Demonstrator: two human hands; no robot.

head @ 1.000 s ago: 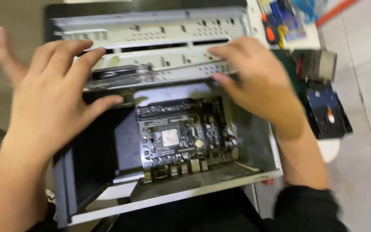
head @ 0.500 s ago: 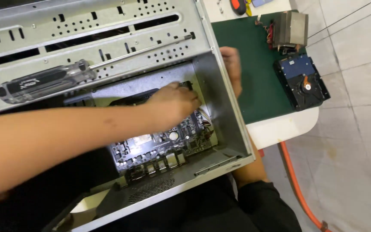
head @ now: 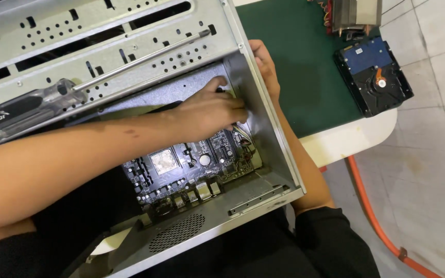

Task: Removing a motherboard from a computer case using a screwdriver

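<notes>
Your left hand point(head: 209, 110) reaches deep inside the open grey sheet-metal computer case point(head: 263, 128), its fingers point(head: 233, 110) curled narrow at the bundle of thin coloured wires point(head: 242, 135) against the right wall; whether they actually pinch a wire I cannot tell. Your right hand point(head: 264, 67) grips the outside of that same wall, fingers wrapped over its rim, likely to steady the case while you work within. The dark green motherboard point(head: 186, 162) lies flat on the case floor, just below your left hand. A long screwdriver with a clear plastic handle point(head: 42, 105) rests across the perforated drive bay (within easy reach). Room is tight near the wall. On the green mat point(head: 305, 67) covering the desk, a black hard drive point(head: 374, 77) sits well apart.
</notes>
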